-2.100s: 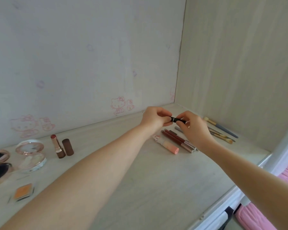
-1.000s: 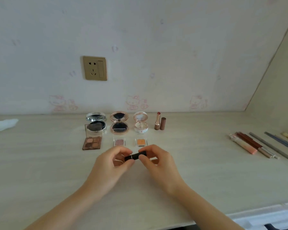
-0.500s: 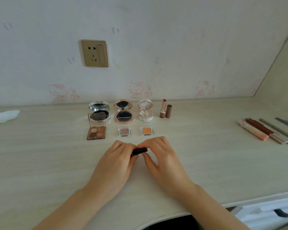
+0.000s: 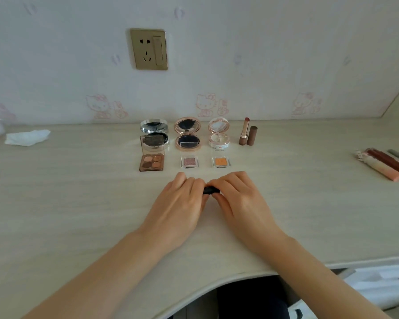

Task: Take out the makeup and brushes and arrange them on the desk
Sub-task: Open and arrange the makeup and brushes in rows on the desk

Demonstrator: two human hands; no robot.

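Over the desk, left hand and right hand pinch a small, glossy black tube, possibly lipstick, mostly hidden.

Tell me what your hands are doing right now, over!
Left hand and right hand both grip the small black tube, low over the desk. Palettes and compacts lined up behind. Nothing blocking.

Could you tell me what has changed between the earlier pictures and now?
Both hands, left hand and right hand, carried the small black tube from the right corner beside the brushes to the desk's middle, lowering it toward the pale wooden desk. Both kept their grip throughout. The open compacts, palettes and lipstick stayed put.
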